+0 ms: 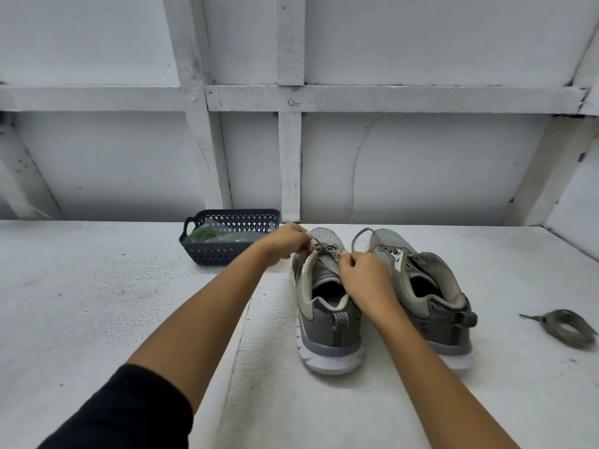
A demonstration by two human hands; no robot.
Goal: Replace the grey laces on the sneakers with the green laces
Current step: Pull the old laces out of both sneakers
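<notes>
Lace removal, left sneaker (pixel 327 319): your left hand (pixel 285 243) and right hand (pixel 363 277) each pinch the grey lace (pixel 354 243) over its eyelets. Pull unevenly and the free loop could snag on the right sneaker (pixel 431 306) or tip the shoe. Green laces (pixel 202 235) lie in the basket (pixel 227 256), far left.

A dark perforated basket (pixel 223 254) stands on the white table (pixel 97 303), by the wall (pixel 421 157).

Centre: the curled fingers of the left hand (pixel 285 243) and right hand (pixel 363 277) hide where they pinch the grey lace (pixel 324 247), and also the upper eyelets of the left sneaker (pixel 327 322). Centre left: the basket (pixel 227 254) wall screens most of the green laces (pixel 204 235). The lower edge cuts off both forearms.
</notes>
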